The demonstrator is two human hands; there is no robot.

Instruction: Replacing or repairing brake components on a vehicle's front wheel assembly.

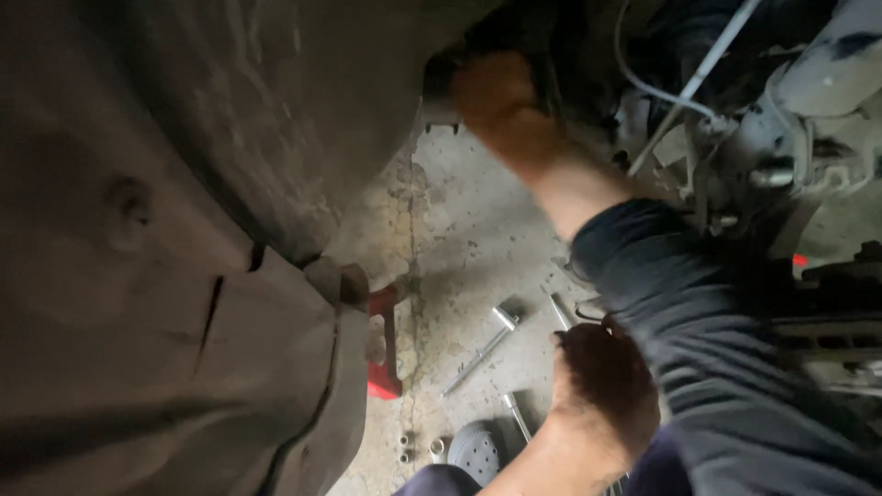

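The car underbody panel (pixel 138 257) fills the space to the left of both hands, a wide dark sheet whose edges run out of view. The right hand (pixel 491 96) reaches up past the panel's upper edge into a dark recess; it is blurred, and whether it grips anything there cannot be told. Its dark sleeve (pixel 698 340) hangs below it and hides part of the floor. To the right of that hand sit grey suspension parts (pixel 790 138), partly cut off. The left hand (pixel 602 386) hangs lower, back toward the camera, fingers curled under; what it holds, if anything, is hidden. Just left of this hand, on the concrete floor (pixel 459 211), lies a long socket extension bar (pixel 482 349), its long axis slanting from lower left to upper right, socket end toward the hand. Further left stands a red jack stand (pixel 384 344).
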